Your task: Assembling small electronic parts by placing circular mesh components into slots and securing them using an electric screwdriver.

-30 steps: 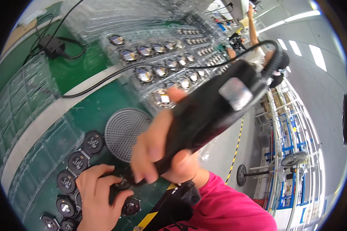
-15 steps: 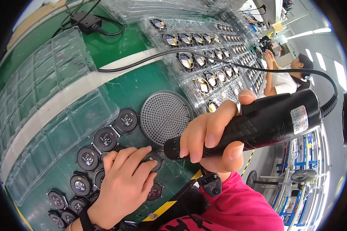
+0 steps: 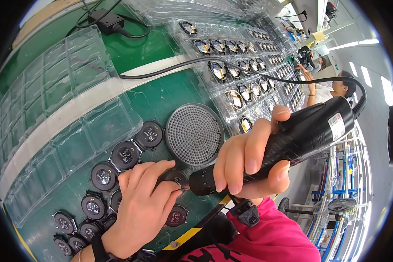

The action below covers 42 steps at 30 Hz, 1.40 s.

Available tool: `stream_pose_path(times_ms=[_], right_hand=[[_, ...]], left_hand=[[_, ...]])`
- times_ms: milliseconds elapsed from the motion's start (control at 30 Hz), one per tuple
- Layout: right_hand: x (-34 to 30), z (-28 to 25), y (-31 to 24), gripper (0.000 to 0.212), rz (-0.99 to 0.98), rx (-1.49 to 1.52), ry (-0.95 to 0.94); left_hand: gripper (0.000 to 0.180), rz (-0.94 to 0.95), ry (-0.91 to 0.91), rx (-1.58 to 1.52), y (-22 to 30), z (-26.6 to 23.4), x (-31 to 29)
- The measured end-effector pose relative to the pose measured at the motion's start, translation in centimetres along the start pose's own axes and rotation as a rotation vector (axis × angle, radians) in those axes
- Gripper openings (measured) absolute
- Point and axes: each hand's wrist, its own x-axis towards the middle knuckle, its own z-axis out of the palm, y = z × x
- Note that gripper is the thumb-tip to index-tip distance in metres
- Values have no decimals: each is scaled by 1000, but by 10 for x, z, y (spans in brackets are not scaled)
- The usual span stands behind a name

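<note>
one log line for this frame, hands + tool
left hand: steadying round black part | right hand: gripping black screwdriver, tip at part | surface: green mat

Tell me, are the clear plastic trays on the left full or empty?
Empty: the clear trays show only bare pockets, while the round black parts lie loose beside them.

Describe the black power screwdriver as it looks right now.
The electric screwdriver is a fat matte-black plastic barrel with a knurled collar and a white label. It lies tilted, tip down-left, gripped by the right hand. Its thin bit meets a round black case steadied by the left hand. A black cord leaves its rear.
</note>
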Motion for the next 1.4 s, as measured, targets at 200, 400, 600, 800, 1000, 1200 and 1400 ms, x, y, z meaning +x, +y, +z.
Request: stream_pose_path(times_ms=[200,400,600,800,1000,1200,1400], right_hand=[[-1,-1,-5,61,-9,13,-13],[-8,-3,-5,71,122,7,-1],[-3,1,-7,81,188,-35,94],[1,4,-7,85,281,-55,139],[1,3,0,91,288,-10,106],[-7,3,9,99,169,77,43],[-11,10,7,95,140,146,144]], left_hand=[[21,32,-22,-12,0,2,3],[23,47,4,12,3,5,1],[25,-1,-34,66,9,3,-1],[26,-17,-61,77,9,3,-2],[16,59,-138,62,10,-8,4],[19,69,-131,102,6,-3,-2],[20,87,-171,92,7,-5,1]])
